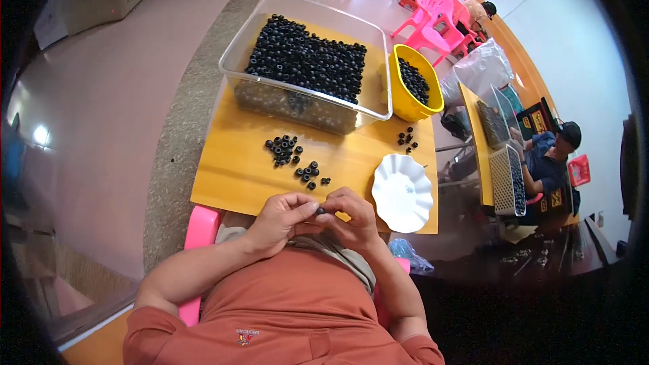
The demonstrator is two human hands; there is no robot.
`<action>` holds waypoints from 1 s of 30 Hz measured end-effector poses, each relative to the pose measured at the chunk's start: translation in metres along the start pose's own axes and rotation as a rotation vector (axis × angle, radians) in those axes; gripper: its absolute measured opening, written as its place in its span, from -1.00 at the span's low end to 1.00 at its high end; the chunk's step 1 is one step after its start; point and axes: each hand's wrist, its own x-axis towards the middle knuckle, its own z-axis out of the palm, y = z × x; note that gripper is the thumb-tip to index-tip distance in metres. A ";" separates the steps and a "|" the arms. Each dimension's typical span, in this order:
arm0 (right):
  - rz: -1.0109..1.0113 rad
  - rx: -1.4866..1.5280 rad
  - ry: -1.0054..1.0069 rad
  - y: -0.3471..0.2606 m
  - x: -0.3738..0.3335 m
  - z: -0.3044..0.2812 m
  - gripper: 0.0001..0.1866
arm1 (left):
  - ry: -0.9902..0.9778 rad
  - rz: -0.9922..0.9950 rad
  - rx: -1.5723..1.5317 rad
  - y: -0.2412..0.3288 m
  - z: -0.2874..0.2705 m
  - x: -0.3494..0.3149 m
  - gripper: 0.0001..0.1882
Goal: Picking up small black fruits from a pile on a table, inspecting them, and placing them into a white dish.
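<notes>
Close in front of my body, at the table's near edge, my two hands meet over one small black round part (320, 211). My left hand (278, 222) pinches it between thumb and fingers from the left. From the other side, my right hand (351, 219) has its fingertips closed on the same piece. Just beyond my hands lies a loose group of black round parts (282, 151), several with a hole through the middle. A white plate with a wavy rim (380, 192) sits right of my right hand, with a few small black pieces (407, 138) behind it.
A large transparent tub (318, 105) of black parts stands at the back of the yellow table (230, 162). Beside it is a yellow basket (400, 98) with more. At right, a co-worker (544, 155) sits by another table; pink chairs (433, 13) stand farther back.
</notes>
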 end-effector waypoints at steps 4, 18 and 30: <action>-0.004 0.079 0.026 -0.001 0.000 0.001 -0.80 | 0.000 -0.072 -0.041 0.007 0.004 0.000 -0.81; -0.082 0.024 0.084 -0.005 -0.003 0.006 -0.71 | 0.023 -0.052 0.049 0.008 0.006 0.000 -0.83; -0.102 -0.018 0.090 -0.005 -0.006 0.006 -0.73 | 0.039 -0.070 0.061 0.011 0.014 -0.003 -0.83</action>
